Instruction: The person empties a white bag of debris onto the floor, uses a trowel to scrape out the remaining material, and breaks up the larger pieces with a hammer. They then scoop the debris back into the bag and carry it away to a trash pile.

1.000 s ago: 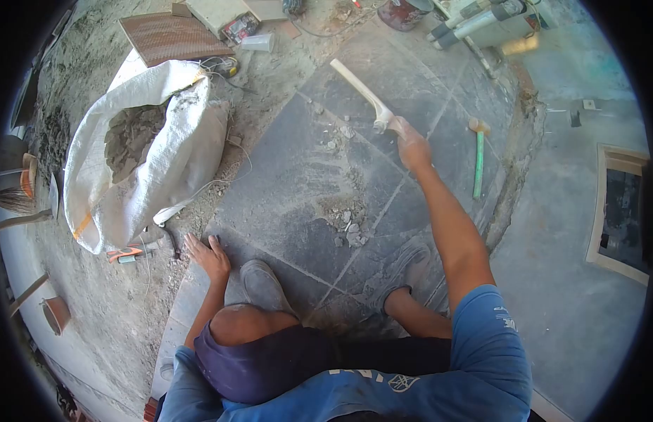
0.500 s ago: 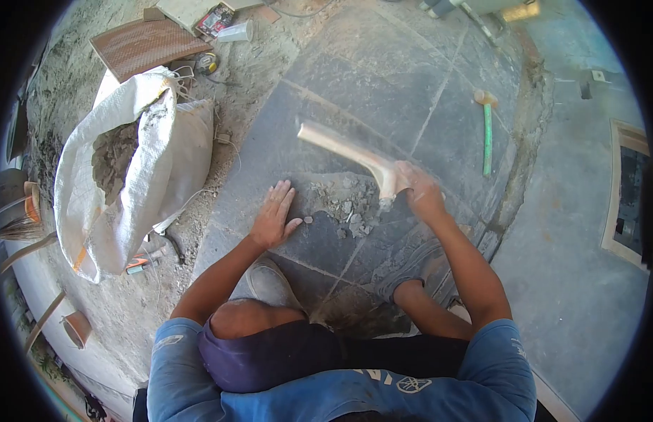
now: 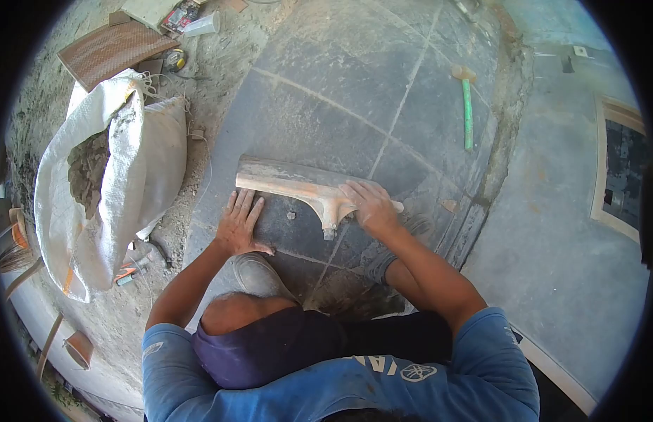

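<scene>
My right hand [image 3: 372,209] is wrapped round the right part of a dusty squeegee-like tool [image 3: 291,184] with a long pale blade and a short socket. The tool lies across the dark tiled floor [image 3: 312,119]. My left hand [image 3: 238,224] rests palm down on the tiles with its fingers spread, the fingertips close to the blade's left end. Whether they touch it I cannot tell. A small grey lump [image 3: 291,215] sits on the tile between my hands. The rubble seen earlier does not show; the tool may hide it.
A white sack [image 3: 129,162] of grey debris stands at the left. Behind it are a brown textured board [image 3: 115,50], a tape measure [image 3: 175,60] and a plastic cup [image 3: 202,25]. A green-handled mallet [image 3: 468,112] lies at the right, near a framed opening [image 3: 599,169].
My right hand has brought the tool down and left, flat near my left hand. The rubble heap has gone from sight. The whole view has shifted somewhat.
</scene>
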Demonstrator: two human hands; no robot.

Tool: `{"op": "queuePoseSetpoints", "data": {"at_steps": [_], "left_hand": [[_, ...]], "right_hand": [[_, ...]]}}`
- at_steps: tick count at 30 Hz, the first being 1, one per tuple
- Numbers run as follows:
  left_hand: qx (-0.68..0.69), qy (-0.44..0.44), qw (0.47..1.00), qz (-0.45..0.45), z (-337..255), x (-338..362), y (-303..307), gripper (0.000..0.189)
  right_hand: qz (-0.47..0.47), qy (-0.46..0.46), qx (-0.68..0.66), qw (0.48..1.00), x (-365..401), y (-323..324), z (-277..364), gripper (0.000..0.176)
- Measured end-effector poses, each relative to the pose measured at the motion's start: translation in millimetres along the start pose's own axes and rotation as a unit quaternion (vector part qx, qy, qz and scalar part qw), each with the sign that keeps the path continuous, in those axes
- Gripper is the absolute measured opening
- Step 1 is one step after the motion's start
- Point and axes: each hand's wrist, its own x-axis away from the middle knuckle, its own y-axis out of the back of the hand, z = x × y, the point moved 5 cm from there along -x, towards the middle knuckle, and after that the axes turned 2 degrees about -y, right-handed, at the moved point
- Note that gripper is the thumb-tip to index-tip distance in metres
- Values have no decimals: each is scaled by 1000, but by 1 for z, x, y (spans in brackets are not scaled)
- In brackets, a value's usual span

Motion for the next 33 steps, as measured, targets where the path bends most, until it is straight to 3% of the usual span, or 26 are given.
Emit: {"op": "queuePoseSetpoints", "data": {"at_steps": [3, 5, 7, 9, 10, 12, 15, 18, 23, 24, 25, 27, 30, 33], "left_hand": [[8, -42, 998, 34, -3, 5, -7, 126], [-30, -1, 999, 32, 2, 5, -4, 127], [-13, 9, 999, 32, -2, -2, -7, 122], [-27, 41, 997, -54, -4, -14, -17, 116], [-16, 43, 996, -75, -11, -28, -10, 98], [44, 53, 990, -125, 1, -52, -9, 89], [206, 64, 949, -230, 21, -71, 20, 68], [255, 77, 925, -272, 39, -70, 53, 69], [246, 124, 917, -290, 68, -52, 76, 72], [258, 138, 907, -302, 70, -48, 75, 72], [269, 154, 898, -313, 73, -41, 75, 72], [263, 155, 897, -320, 76, -31, 72, 71], [280, 187, 879, -337, 69, -12, 73, 71], [304, 207, 862, -348, 68, -8, 68, 69]], "right_hand": [[-46, -44, -83, 995, 14, 38, -24, 54], [-79, -82, -149, 982, 34, 62, -41, 55], [135, -102, -208, 963, 57, 57, -44, 55], [231, -53, -229, 944, 91, 32, -35, 48], [266, -44, -247, 931, 105, 22, -23, 45], [251, 49, -252, 933, 117, -5, -3, 42], [298, 30, -220, 928, 113, -47, 6, 43], [304, 20, -174, 936, 83, -50, 1, 44], [241, -135, -154, 949, 36, -15, -20, 45], [175, -127, -166, 962, 32, -15, -26, 46], [177, -121, -172, 962, 33, -17, -23, 46], [209, -137, -154, 956, 37, -15, -20, 47], [287, -77, -194, 935, 88, -31, 23, 47], [339, -111, -203, 912, 109, -62, 41, 45]]}}
